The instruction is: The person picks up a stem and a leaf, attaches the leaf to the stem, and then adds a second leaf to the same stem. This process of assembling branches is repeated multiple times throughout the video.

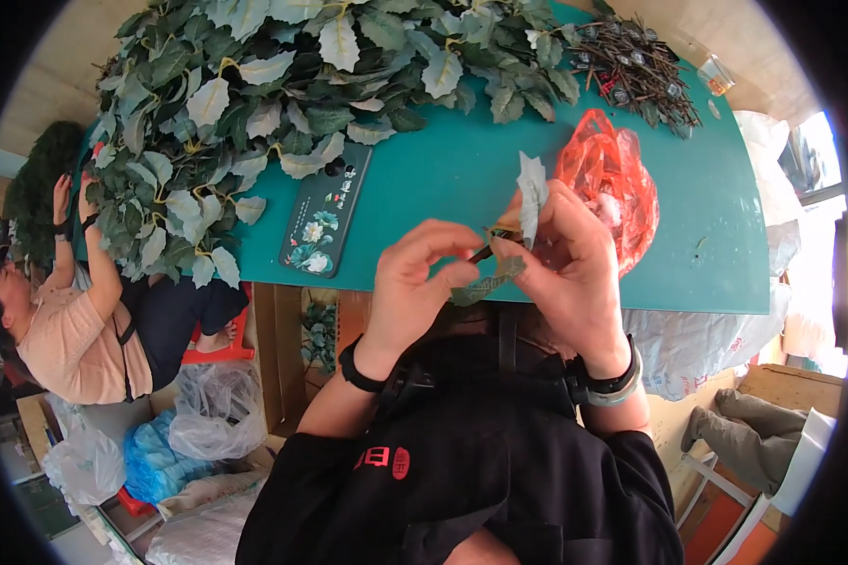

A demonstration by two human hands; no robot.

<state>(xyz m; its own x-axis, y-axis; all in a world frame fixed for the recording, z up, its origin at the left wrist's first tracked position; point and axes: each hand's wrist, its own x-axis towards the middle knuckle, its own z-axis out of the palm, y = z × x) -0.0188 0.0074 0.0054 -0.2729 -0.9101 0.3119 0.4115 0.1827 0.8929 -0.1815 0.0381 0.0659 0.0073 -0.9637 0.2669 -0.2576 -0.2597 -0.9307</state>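
Observation:
Near the table's front edge, both my hands are closed around a small artificial leaf sprig (532, 193). Its pale upper leaf stands up by my right hand (579, 259), and a lower leaf hangs between the hands. My right thumb and fingers grip the sprig. A short dark stem end points left from it, pinched by the fingertips of my left hand (419, 273). Where the stem meets the leaves is partly hidden by my fingers. Just behind my right hand lies a red plastic bag (605, 155) with pale contents that I cannot make out.
A heap of green artificial leaves (330, 71) covers the far left of the green table (707, 245). A dark decorated phone-like slab (325, 217) lies before it. Dark twigs (636, 71) are piled at the back right. Another person (89, 330) sits at the left.

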